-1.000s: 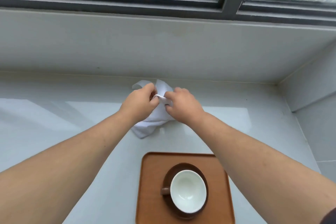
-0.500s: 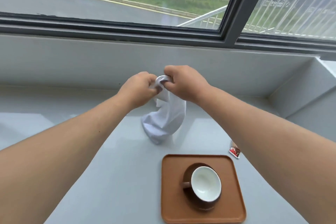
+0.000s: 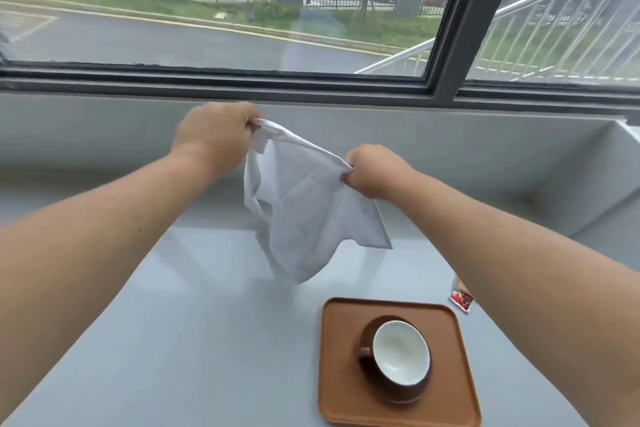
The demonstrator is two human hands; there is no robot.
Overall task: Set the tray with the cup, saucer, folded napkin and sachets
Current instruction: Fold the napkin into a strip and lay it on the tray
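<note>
A white cloth napkin [image 3: 308, 211] hangs unfolded in the air above the grey counter. My left hand [image 3: 214, 139] pinches its upper left corner, and my right hand [image 3: 374, 170] grips the upper edge lower and to the right. The cloth's lower tip dangles just above the counter, behind the brown tray [image 3: 337, 374]. On the tray stands a brown cup [image 3: 401, 357] with a white inside, on a brown saucer [image 3: 398, 397]. Sachets [image 3: 461, 295], one red and white, lie on the counter right of the tray, partly hidden by my right forearm.
The grey counter [image 3: 207, 340] runs to a raised sill [image 3: 104, 135] under a dark-framed window [image 3: 446, 45]. A grey wall [image 3: 588, 184] closes the right side.
Both hands lifted the napkin off the counter and drew apart, spreading the bunched cloth open. The view tilted up, showing more of the window and street.
</note>
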